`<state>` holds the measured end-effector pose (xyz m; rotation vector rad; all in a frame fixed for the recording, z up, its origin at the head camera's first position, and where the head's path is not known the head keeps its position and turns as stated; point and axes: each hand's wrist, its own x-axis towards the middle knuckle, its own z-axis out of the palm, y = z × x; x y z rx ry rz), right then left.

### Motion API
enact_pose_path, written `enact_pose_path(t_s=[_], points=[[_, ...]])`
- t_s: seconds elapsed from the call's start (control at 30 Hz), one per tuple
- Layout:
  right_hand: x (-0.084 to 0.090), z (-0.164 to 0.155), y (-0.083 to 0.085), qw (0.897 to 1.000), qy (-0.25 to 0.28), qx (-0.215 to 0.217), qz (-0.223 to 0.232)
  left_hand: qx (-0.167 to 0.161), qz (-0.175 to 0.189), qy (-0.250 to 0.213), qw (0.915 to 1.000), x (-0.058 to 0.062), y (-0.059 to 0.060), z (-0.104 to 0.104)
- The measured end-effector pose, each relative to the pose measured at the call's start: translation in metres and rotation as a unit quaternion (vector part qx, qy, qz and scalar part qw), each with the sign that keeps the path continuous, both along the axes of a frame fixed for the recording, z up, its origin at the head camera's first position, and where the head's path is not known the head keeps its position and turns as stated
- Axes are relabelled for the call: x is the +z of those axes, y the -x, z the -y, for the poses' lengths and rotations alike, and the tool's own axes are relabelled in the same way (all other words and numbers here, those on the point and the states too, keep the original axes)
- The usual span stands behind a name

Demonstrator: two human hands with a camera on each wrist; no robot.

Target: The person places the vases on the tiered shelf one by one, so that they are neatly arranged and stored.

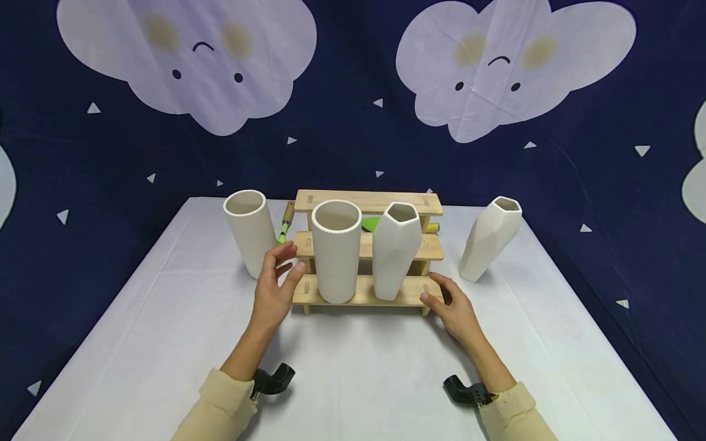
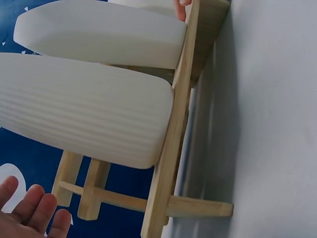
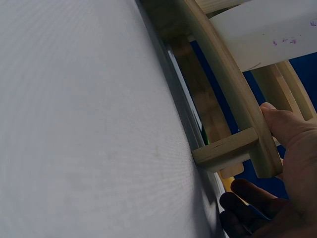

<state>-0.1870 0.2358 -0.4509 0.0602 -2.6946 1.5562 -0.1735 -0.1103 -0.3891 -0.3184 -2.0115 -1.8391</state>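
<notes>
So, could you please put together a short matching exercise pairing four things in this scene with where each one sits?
Things:
1. ribbed vase
2. faceted vase
3. second faceted vase
4. right hand

Places:
A. on the table, right of the wooden rack
B. bottom step, left side
C. at the rack's bottom right corner
D. bottom step, right side

Pairs: 1-B, 2-D, 3-A, 4-C
</notes>
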Motion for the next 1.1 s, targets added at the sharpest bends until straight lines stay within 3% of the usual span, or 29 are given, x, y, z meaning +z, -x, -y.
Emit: enact_pose_path(t_s=[0.2,0.33,0.63,0.73,0.9,1.1], points=[[0.024,0.011,-0.012,1.000,0.001,0.002,-0.001,0.013,-0.002,0.005,0.9999,-0.004,0.000,0.006],[0.028,0.013,-0.015,1.000,-0.009,0.000,0.001,0.018,0.013,0.020,0.9996,-0.005,-0.002,0.009],[-0.002,-0.001,0.001,1.000,-0.009,0.000,-0.006,0.030,0.051,0.042,0.9974,0.008,-0.011,0.009],[-0.006,-0.002,0.003,1.000,-0.010,0.001,-0.011,0.033,0.070,0.057,0.9953,0.000,-0.007,0.013],[-0.001,0.000,0.000,1.000,-0.005,0.001,-0.012,0.029,0.087,0.080,0.9926,-0.025,0.004,0.023],[-0.002,-0.001,0.001,1.000,-0.008,0.001,-0.009,0.029,0.109,0.114,0.9871,-0.034,0.005,0.027]])
